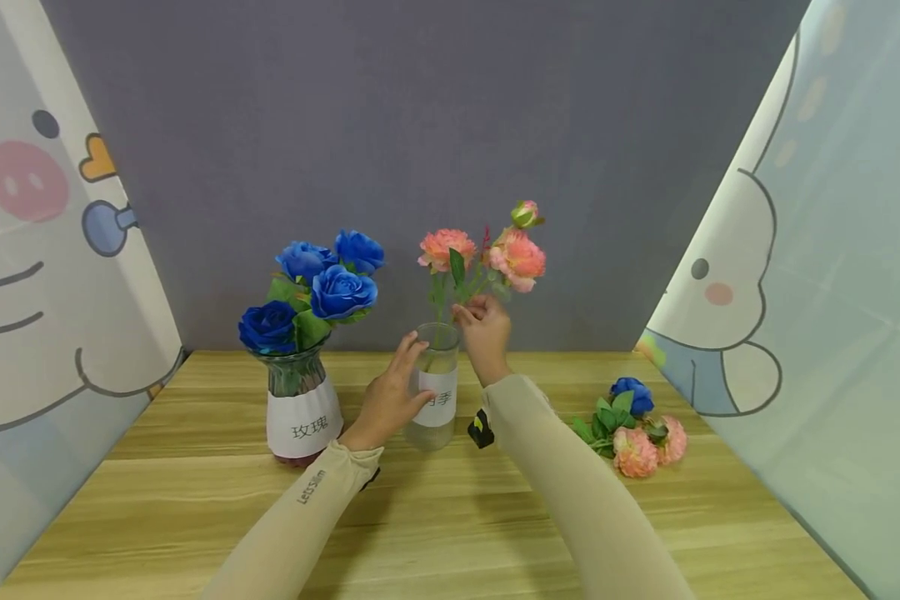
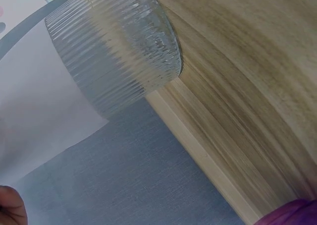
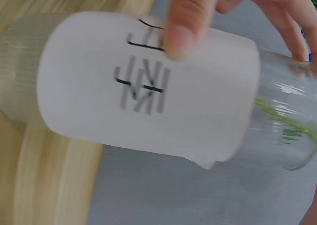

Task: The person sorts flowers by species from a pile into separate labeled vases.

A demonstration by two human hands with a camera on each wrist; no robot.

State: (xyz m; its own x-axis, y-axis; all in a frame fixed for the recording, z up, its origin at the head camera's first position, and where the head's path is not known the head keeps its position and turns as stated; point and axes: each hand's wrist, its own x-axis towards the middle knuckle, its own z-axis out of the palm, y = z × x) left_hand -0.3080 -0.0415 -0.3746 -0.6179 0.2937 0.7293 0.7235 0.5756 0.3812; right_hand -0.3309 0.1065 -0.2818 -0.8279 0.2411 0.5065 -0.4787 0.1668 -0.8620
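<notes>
Grey backdrop [image 1: 435,125] rises behind a wood-grained surface [image 1: 225,533] as my left hand [image 1: 393,396] grips the labelled clear vase [image 1: 441,410] and my right hand [image 1: 486,329] pinches a pink flower [image 1: 519,260], its bloom at the vase's one o'clock. Blue roses [image 1: 343,292] stand in another vase [image 1: 285,421] at nine; loose flowers [image 1: 634,452] lie at three.

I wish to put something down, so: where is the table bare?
Bare table lies left of the blue-flower vase and, nearer the viewer, between the sleeves. Crowded: around the clear vase, with the left hand and right hand; farther right, around the loose flowers.
</notes>
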